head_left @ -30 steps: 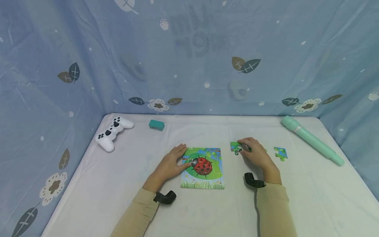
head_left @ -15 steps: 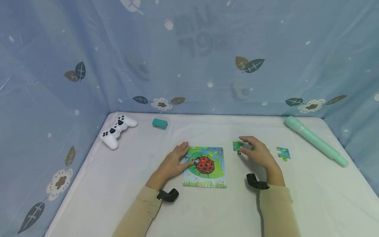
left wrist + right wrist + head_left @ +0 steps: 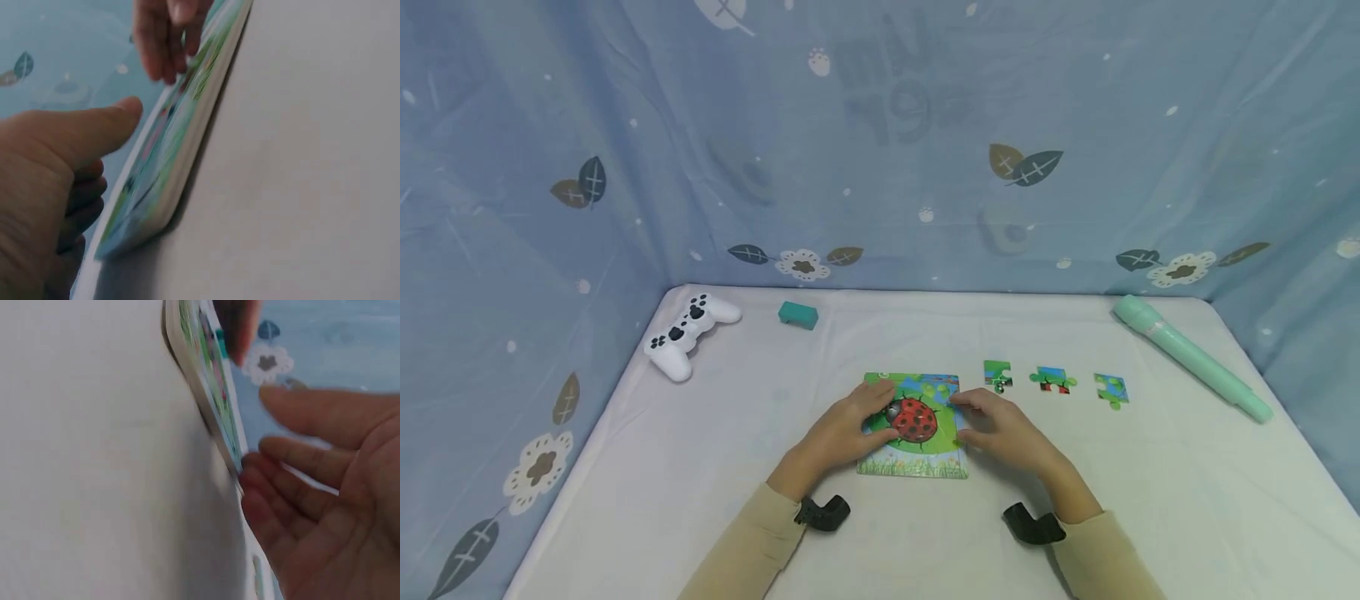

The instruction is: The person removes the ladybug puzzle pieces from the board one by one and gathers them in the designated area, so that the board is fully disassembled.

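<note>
A square ladybug puzzle board [image 3: 917,462] lies flat between both hands in the head view. My left hand [image 3: 842,429] is at its left side, with fingers and thumb reaching over the printed face. At the board's right edge is my right hand [image 3: 1007,429], fingers spread and holding nothing. The left wrist view shows the left thumb raised above the board's rim [image 3: 187,150]. Blur in the right wrist view hides whether the right fingertips [image 3: 269,512] touch the board. Loose puzzle pieces [image 3: 997,375] [image 3: 1053,380] [image 3: 1112,389] lie in a row beyond the right hand.
A white game controller [image 3: 691,335] sits at the far left, with a small teal block [image 3: 797,315] to its right. A mint-green tube with a wider end [image 3: 1191,357] lies slanted at the far right. Patterned blue cloth [image 3: 880,167] walls the table's back.
My right hand has left the loose pieces and come left and nearer, to the board's right edge. The middle piece is now uncovered. My left hand has shifted slightly on the board.
</note>
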Demonstrator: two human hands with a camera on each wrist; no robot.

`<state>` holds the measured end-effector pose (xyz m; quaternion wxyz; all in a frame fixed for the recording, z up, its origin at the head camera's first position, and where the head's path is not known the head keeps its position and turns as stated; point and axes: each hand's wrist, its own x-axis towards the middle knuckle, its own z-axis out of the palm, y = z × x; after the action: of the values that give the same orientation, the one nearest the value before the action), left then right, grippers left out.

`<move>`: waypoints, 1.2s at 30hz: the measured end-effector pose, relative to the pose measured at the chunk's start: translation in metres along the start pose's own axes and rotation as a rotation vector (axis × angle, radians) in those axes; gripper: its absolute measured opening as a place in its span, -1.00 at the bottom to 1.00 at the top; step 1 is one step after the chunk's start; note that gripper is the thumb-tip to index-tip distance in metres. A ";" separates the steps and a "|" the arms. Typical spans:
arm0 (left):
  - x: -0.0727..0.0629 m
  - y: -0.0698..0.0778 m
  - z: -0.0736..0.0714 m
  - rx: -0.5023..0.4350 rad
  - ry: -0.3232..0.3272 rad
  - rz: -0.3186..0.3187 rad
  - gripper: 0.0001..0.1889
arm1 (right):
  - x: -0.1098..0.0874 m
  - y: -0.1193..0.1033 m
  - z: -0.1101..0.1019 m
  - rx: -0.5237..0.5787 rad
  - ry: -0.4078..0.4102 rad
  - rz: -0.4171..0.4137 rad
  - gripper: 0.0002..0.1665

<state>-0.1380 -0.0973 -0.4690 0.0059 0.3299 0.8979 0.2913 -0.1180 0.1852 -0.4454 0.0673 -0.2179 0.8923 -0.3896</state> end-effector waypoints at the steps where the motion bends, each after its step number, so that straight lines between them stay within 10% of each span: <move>1: -0.001 0.003 0.001 -0.019 -0.003 0.018 -0.31 | 0.000 0.000 0.003 -0.004 0.013 -0.009 -0.48; 13: 0.000 0.018 0.012 -0.031 -0.145 0.087 -0.39 | 0.002 0.010 0.017 -0.082 0.055 -0.094 -0.49; 36: 0.002 0.015 0.012 -0.014 -0.156 0.088 -0.39 | 0.003 0.000 0.024 -0.038 0.104 -0.062 -0.47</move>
<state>-0.1283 -0.0808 -0.4712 0.0654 0.3907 0.8773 0.2708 -0.1144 0.1683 -0.4617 0.0044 -0.2262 0.8946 -0.3855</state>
